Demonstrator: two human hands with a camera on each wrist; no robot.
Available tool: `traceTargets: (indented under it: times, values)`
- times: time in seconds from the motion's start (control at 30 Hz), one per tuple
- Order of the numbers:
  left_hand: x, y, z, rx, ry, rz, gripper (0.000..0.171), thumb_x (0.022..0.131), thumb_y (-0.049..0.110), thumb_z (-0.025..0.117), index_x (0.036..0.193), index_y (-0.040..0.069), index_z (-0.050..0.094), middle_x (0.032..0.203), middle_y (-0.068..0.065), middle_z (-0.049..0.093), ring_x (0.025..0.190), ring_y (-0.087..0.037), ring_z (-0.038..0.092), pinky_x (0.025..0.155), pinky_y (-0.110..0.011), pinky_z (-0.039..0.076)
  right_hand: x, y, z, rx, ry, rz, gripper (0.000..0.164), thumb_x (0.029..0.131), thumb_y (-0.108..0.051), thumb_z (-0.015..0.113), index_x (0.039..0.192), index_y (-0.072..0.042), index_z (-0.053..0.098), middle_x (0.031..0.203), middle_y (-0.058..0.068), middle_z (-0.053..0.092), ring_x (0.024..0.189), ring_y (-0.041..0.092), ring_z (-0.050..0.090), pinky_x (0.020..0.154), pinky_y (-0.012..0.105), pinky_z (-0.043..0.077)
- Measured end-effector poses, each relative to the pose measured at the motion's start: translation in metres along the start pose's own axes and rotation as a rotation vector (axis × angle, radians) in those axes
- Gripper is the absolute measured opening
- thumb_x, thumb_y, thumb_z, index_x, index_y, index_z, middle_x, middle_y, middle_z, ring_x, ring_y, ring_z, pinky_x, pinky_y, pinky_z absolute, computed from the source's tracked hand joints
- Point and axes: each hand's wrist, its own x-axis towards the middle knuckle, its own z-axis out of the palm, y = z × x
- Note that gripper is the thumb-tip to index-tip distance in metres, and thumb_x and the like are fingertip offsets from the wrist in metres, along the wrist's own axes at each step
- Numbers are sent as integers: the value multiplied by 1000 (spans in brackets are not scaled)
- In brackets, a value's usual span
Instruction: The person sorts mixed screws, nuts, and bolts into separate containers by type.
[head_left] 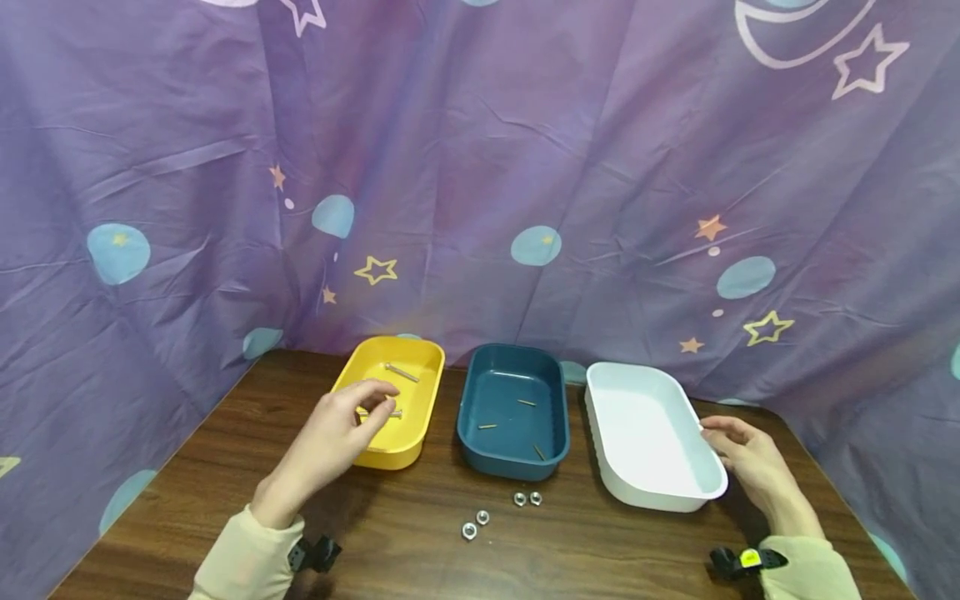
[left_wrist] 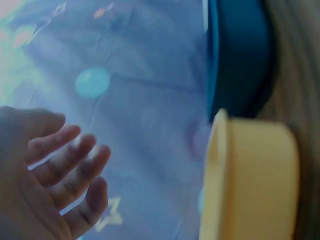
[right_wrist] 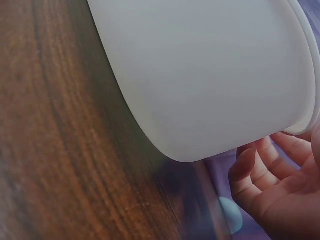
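Note:
My left hand (head_left: pixel 341 425) hovers over the near left part of a yellow tray (head_left: pixel 431 392), apart from it in the left wrist view, its fingers loosely bent with nothing seen between them. In that tray lie a long silver bolt (head_left: pixel 402 372) and a second bolt (head_left: pixel 395 413), partly hidden by the hand. At the right side of a white tray (head_left: pixel 652 433) is my right hand (head_left: pixel 753 462). Its fingertips appear to touch the tray's rim. The right wrist view shows those fingers (right_wrist: pixel 265 170) loosely bent beside the tray wall.
Between the two trays stands a dark blue tray (head_left: pixel 513 471) with 3 thin brass-coloured pieces, one a small pin-like piece (head_left: pixel 527 403). In front of it, several silver hex nuts (head_left: pixel 468 531) lie on the brown wooden table (head_left: pixel 585 550). A purple patterned curtain (head_left: pixel 480 208) hangs behind.

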Motion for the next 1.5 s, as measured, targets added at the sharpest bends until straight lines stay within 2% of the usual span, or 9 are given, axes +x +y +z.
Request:
traceTargets:
  times: [0.27,0.47,0.63,0.83,0.97,1.2,1.3,1.5]
  values:
    - [-9,8,38,80,-208,51,11,94,17,64,102,14,70,93,9,67,83,-4,60,76,-32,50,3,1,3,-40,17,20,36,95,-13,64,118,12,53,89,-8,66,76,8,63,62,28,53]
    - [-15,13,56,128,-340,39,13,93,19,65,104,14,69,92,9,67,84,-8,61,76,-32,50,0,-1,2,-13,19,13,26,95,-12,64,112,6,58,88,-6,66,75,8,64,62,28,53]
    - [-21,17,68,187,-431,26,19,90,24,69,106,15,68,96,5,66,88,-13,62,76,-35,50,-2,-2,3,-18,19,20,32,95,-14,65,115,9,56,88,-7,66,76,8,63,62,28,53]
    - [-27,24,83,252,-453,37,24,86,28,73,107,17,69,102,5,63,94,-16,62,74,-39,51,-2,0,2,22,22,30,24,95,-12,65,111,5,60,88,-6,66,75,8,64,61,27,53]
    - [-29,26,89,287,-462,29,24,84,30,74,104,18,69,97,5,62,89,-16,62,68,-39,50,-1,0,1,36,18,15,20,95,-11,64,109,2,61,88,-6,66,75,8,64,61,27,53]
    - [-37,27,96,363,-544,0,26,79,37,78,94,20,67,86,7,58,79,-17,60,60,-36,45,-1,0,1,0,21,29,20,95,-12,64,109,2,59,87,-6,65,75,8,63,62,28,53]
    - [-37,28,98,380,-551,9,26,78,37,79,92,20,67,84,7,58,79,-16,59,59,-34,44,-2,-1,0,-11,26,38,20,96,-14,63,108,1,59,87,-7,64,76,7,62,62,27,52]
    - [-37,27,99,393,-542,16,24,76,36,80,88,20,66,82,7,57,77,-17,58,58,-34,44,-4,-2,-1,96,12,58,13,96,-15,63,101,-3,64,86,-7,66,74,7,62,63,26,52]
